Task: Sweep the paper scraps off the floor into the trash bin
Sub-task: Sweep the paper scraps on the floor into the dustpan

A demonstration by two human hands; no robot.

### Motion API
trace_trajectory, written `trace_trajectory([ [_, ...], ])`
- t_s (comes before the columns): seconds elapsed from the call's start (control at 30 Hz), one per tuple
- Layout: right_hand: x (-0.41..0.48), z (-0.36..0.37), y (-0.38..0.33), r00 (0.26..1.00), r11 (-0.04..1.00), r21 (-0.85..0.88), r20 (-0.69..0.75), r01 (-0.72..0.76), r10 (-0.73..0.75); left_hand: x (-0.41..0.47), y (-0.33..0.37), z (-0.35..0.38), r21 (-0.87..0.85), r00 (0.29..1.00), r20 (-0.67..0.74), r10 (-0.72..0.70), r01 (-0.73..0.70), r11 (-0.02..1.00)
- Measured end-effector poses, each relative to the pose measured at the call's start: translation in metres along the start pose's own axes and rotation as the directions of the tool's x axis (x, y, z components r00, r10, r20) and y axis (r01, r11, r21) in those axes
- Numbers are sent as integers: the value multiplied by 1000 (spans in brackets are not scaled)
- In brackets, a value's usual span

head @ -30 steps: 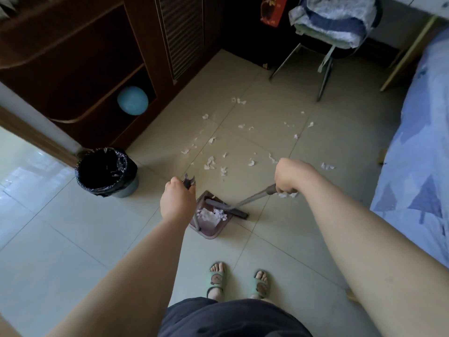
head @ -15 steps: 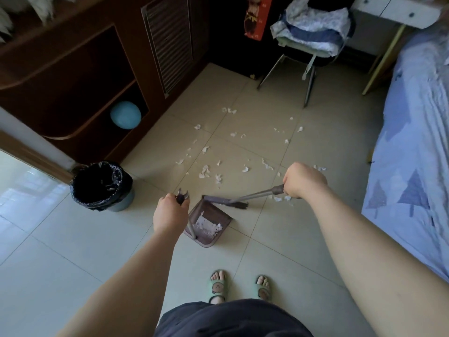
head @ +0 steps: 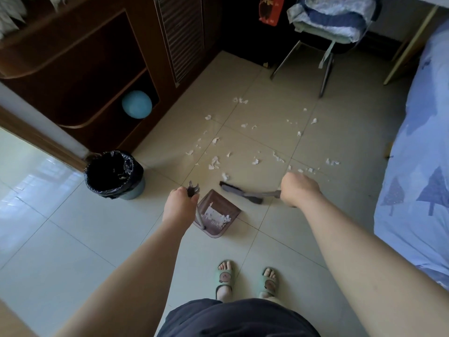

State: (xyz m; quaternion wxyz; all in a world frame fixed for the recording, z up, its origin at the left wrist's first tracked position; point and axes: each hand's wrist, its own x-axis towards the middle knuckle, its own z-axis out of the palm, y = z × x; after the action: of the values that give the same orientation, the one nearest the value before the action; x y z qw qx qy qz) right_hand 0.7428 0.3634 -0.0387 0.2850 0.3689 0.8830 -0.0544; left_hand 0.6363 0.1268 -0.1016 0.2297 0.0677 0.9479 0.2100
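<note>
While our left hand [head: 178,203] still curls its fingers round the upright grey handle of the mauve plastic dustpan [head: 226,205], our right hand [head: 298,188] stays clamped on the metal shaft of the grey long-handled broom [head: 243,193]. Half a second ago the brush head lay across the pan's mouth. Now it sits clear of the pan, out at the pan's 1 o'clock on the pale tiled floor [head: 279,132], with one scrap just beyond its tip. The pan has kept its place and holds the same small heap of white paper. Most of the torn white paper scraps [head: 213,162] remain scattered over the tiles from 11 to 2 o'clock of the pan. The round trash bin with the black liner [head: 114,175] stands at the pan's 10 o'clock, well apart, with a few scraps showing inside.
</note>
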Motion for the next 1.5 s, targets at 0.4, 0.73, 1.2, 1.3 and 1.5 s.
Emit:
trace_trajectory([
  [0.4, -20, -40, 34, 996, 996, 84, -81, -31, 38, -7, -1, 4, -57, 999, -37, 4, -6, 998],
  [0.73, 8, -16, 21, 980, 953, 271, -104, -138, 171, -6, -4, 3, -133, 993, -96, -68, 55, 990],
  [1.2, 4, -13, 19, 999, 1000, 26, -44, -11, 12, -4, 2, -4, -121, 997, -70, -43, 34, 992],
  [1.3, -5, -21, 37, 996, 998, 23, -67, -54, 55, -8, 3, -6, -120, 996, -86, -26, 15, 993],
  [1.5, -21, -13, 74, 978, 971, 130, -33, -200, 206, -12, 23, -2, 21, 990, -90, 106, -105, 994],
])
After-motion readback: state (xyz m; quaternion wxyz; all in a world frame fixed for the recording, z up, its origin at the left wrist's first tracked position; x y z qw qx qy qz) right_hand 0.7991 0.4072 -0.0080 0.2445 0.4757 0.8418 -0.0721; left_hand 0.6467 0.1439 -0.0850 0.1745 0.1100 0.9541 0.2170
